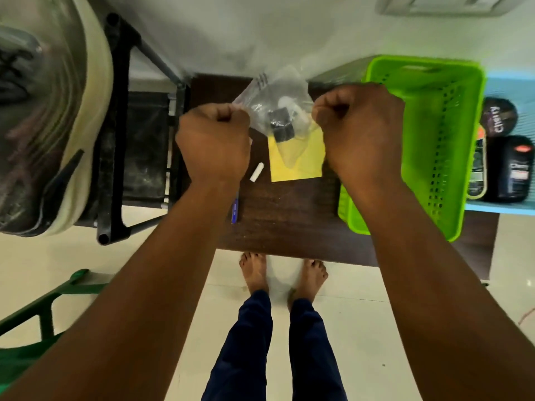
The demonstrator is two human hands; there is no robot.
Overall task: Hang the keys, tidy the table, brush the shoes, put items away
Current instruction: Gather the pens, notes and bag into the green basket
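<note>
Grip: both fists are being clenched on a clear bag [278, 102], which is being held up between them above the table [289, 221].
Left hand [214, 140]: the bag's left edge is being pinched in curled fingers, knuckles facing up.
Right hand [359, 125]: the bag's right edge is being gripped in the same way; the hand is being held in front of the basket's near wall.
Bag contents: a small black thing and something white are being seen through the plastic, blurred; what they are cannot be told.
Below the grip: a yellow sheet [298, 163] is lying flat on the table, partly overlapped by the hanging bag.
Below the left hand: a white cap [257, 171] is lying just beside the sheet, and a blue pen [235, 209] is being half hidden by the left forearm.
Right of the grip: a green basket [434, 146] is resting on the table, and beyond it dark polish containers [509, 169] are sitting on a blue surface.
Left of the grip: a black rack [115, 134] is standing well apart from the hands.
</note>
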